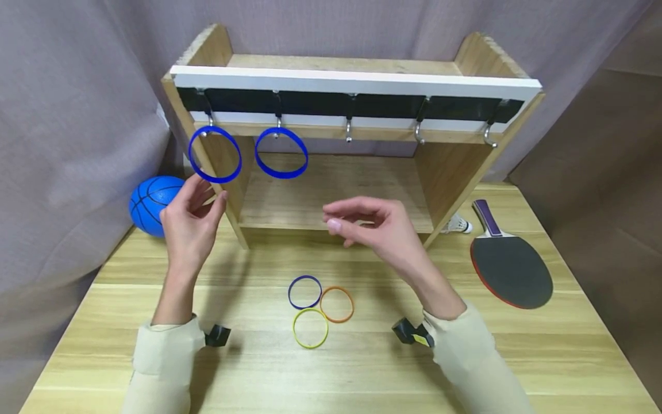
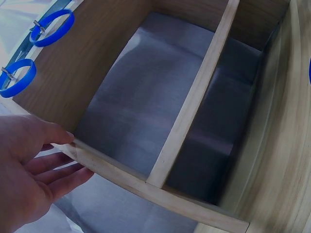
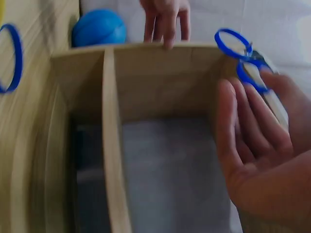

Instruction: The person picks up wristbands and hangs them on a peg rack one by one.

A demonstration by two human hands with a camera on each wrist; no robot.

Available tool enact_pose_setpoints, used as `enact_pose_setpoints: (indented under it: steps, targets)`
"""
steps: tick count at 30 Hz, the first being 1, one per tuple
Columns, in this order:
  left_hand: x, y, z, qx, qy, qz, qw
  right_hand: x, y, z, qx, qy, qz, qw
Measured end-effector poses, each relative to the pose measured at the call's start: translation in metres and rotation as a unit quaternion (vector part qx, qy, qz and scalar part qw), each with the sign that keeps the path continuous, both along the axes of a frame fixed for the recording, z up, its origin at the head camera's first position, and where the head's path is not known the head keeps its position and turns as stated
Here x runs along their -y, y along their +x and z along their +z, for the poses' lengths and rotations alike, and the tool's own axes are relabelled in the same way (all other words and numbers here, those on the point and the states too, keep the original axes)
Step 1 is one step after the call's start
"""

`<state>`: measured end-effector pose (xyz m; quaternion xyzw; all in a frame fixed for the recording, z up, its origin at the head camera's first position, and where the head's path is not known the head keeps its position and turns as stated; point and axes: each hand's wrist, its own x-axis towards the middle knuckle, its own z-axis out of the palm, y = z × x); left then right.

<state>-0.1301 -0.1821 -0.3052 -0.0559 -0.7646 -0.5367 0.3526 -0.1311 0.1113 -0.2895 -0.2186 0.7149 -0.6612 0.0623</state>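
My left hand (image 1: 191, 215) holds the left side panel of a wooden shelf (image 2: 121, 172), thumb at the front edge and fingers along the outer side. Just above it, a blue ring (image 1: 239, 164) hangs from the leftmost hook; a second blue ring (image 1: 281, 174) hangs from the hook beside it. In front of the shelf's lower opening, my right hand (image 1: 380, 230) hovers with loosely bent fingers and nothing between them. On the table below lie a dark blue ring (image 1: 290, 294), an orange ring (image 1: 353, 305) and a yellow ring (image 1: 295, 333), close together.
Three more metal hooks (image 1: 349, 129) line the black strip (image 1: 315, 103) without rings. Left of the shelf sits a blue ball (image 1: 150, 204). A shuttlecock (image 1: 459, 224) and a table tennis paddle (image 1: 512, 270) lie to the right. Grey curtains (image 1: 77, 115) hang around the table.
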Motion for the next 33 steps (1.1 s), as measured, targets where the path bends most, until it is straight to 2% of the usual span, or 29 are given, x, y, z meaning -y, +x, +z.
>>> enact_pose_setpoints:
  steps: [2,4,7,10,13,16,20,24,33]
  targets:
    - [0.001,0.000,0.000,0.000,0.001,0.002,1.0000,-0.011,0.005,-0.007,-0.013,0.066,0.024,0.9975]
    - [0.002,0.000,-0.001,0.002,0.001,0.007,1.0000,-0.020,0.011,-0.015,-0.039,0.133,0.039,0.9896]
    - [0.003,0.000,-0.003,0.006,0.003,0.013,0.9999,-0.028,0.016,-0.029,-0.095,0.236,0.041,0.9661]
    - [0.004,0.000,-0.004,0.006,0.005,0.014,0.9999,-0.030,0.019,-0.047,-0.128,0.313,0.023,0.9407]
    - [0.003,0.001,-0.004,0.005,0.007,0.009,0.9999,-0.031,0.019,-0.068,-0.141,0.367,0.001,0.9194]
    - [0.002,0.001,-0.002,0.005,0.006,0.008,0.9999,-0.029,0.019,-0.086,-0.141,0.405,-0.008,0.9032]
    - [0.002,0.001,-0.002,0.006,0.003,0.011,0.9999,-0.026,0.017,-0.103,-0.130,0.437,-0.001,0.8901]
    - [0.002,0.000,-0.002,0.008,0.005,0.011,0.9999,-0.022,0.017,-0.112,-0.125,0.457,-0.001,0.8807]
    - [0.000,0.000,-0.001,0.005,-0.002,0.009,0.9999,-0.017,0.016,-0.120,-0.125,0.454,-0.018,0.8818]
